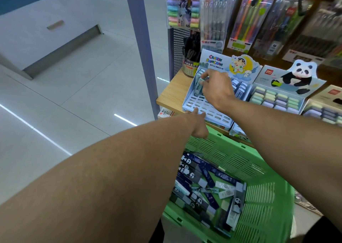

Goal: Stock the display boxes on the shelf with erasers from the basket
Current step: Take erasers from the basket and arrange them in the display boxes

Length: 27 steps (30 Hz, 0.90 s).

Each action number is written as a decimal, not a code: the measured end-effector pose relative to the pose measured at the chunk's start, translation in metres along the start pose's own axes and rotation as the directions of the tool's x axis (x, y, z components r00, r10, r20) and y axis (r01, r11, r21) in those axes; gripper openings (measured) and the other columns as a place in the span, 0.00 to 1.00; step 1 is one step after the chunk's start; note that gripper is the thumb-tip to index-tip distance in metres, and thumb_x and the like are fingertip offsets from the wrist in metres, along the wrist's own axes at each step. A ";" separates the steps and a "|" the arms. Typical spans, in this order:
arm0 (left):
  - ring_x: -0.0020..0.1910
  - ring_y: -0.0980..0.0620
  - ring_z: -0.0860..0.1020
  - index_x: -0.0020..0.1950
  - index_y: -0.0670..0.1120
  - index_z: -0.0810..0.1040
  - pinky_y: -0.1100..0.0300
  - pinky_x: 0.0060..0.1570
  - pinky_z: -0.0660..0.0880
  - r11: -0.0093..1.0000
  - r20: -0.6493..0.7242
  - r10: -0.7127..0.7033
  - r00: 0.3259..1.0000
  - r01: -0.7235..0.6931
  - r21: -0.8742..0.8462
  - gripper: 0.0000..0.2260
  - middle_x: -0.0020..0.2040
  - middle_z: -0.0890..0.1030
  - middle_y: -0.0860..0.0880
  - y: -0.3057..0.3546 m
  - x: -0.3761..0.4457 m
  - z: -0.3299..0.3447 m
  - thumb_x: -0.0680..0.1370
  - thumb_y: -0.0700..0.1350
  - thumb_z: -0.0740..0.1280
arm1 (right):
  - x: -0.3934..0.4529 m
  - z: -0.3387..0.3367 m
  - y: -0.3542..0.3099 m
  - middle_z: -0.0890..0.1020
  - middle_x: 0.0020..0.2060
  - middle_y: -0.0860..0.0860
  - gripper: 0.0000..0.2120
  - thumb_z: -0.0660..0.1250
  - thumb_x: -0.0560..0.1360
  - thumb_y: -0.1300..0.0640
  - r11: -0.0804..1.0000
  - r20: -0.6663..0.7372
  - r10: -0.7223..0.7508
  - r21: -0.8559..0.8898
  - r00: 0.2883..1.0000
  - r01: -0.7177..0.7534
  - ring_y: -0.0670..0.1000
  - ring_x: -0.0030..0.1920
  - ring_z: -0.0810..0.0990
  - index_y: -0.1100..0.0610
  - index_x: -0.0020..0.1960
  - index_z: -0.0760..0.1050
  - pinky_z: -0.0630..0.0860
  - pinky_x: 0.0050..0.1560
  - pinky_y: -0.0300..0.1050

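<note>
Green plastic marks the basket (231, 161), which sits just below the shelf edge (172, 93), its stock of erasers (203, 185) lying jumbled, long axes pointing every way. Above the basket stands the Crayon Shinchan display box (205, 104), most front slots bare. The right hand (216, 87) pinches a pale eraser (200, 82) at the box's back-left rows, apparently standing it on end (its exact tilt is hard to read). The left hand (199, 124) rests at the box's front edge above the basket rim; whether its fingers hold anything I cannot tell. The placing step looks underway; next comes seating this piece, then fetching another.
</note>
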<state>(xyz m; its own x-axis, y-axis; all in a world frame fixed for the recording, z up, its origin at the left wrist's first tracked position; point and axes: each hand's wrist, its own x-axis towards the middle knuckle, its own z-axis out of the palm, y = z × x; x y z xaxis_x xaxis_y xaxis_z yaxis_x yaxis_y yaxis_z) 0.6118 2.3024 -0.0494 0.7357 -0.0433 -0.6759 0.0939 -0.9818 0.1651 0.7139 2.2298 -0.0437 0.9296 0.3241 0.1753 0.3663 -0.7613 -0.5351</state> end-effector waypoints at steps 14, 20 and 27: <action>0.79 0.40 0.44 0.81 0.51 0.39 0.38 0.75 0.51 1.000 -0.020 0.013 1.000 -0.014 -0.017 0.39 0.80 0.35 0.48 -0.004 0.000 0.002 0.81 0.54 0.63 | 0.005 0.003 -0.006 0.84 0.47 0.58 0.11 0.63 0.79 0.63 0.989 0.038 -0.060 -0.130 0.997 0.064 0.60 0.45 0.81 0.57 0.58 0.81 0.81 0.48 0.54; 0.79 0.39 0.44 0.81 0.51 0.39 0.39 0.76 0.51 1.000 -0.012 0.003 1.000 -0.004 -0.026 0.38 0.80 0.35 0.48 -0.001 0.002 0.002 0.81 0.54 0.63 | 0.000 -0.001 0.002 0.84 0.52 0.60 0.18 0.64 0.82 0.61 0.994 0.100 -0.060 -0.087 0.993 0.069 0.58 0.43 0.81 0.52 0.70 0.77 0.82 0.47 0.52; 0.80 0.44 0.49 0.81 0.45 0.48 0.48 0.75 0.56 1.000 -0.165 0.013 0.986 -0.016 -0.015 0.33 0.81 0.44 0.47 -0.003 -0.019 0.000 0.82 0.48 0.62 | -0.015 -0.030 -0.003 0.85 0.42 0.52 0.18 0.65 0.81 0.55 0.988 -0.021 -0.148 -0.036 0.989 0.147 0.53 0.39 0.82 0.50 0.71 0.74 0.81 0.44 0.49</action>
<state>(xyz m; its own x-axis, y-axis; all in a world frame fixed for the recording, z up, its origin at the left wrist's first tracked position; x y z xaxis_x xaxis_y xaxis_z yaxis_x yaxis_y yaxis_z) 0.5974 2.3063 -0.0371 0.8374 -0.0249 -0.5460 0.0927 -0.9780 0.1867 0.7007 2.2101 -0.0196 0.8657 0.4217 0.2696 0.5005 -0.7251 -0.4730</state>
